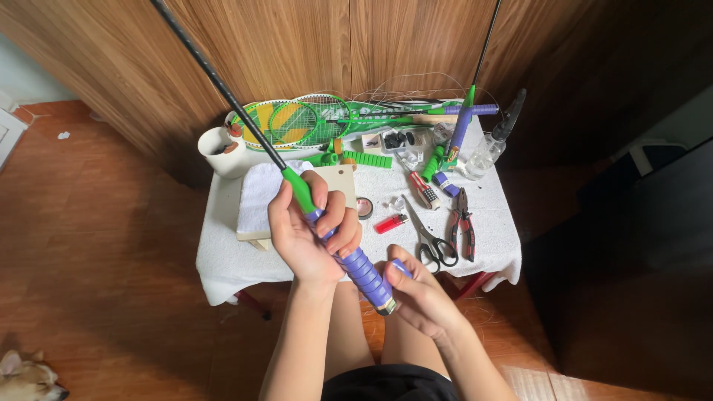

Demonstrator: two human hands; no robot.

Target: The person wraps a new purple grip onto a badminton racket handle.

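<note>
Purple-taped racket handle, above the white table: my left hand clamps it steady, right hand pinching its butt.

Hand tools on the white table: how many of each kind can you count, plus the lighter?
Scissors: 1
Pliers: 1
Screwdriver-like tool with a red and white handle: 1
Red lighter: 1
Total: 4
Both hands are off the table: the left hand and right hand hold the purple racket grip.
</note>
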